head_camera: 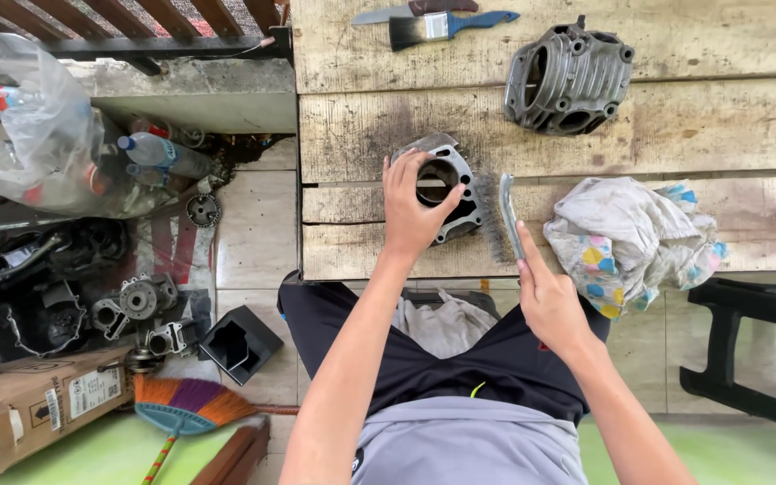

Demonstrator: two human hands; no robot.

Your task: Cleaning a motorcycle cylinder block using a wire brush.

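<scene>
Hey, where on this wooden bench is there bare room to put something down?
Bare planks lie left of the paintbrush and finned cylinder head, above the left hand on the cylinder block. More bare wood runs right of the head, above the rag. Between block and rag, the right hand with its wire brush crowds things.

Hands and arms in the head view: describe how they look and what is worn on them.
Both arms are bare from the picture's lower edge to the fingertips; no sleeves, gloves, watch or rings show. The left hand and right hand have short nails. Below them, the person wears a grey shirt and black shorts.
</scene>
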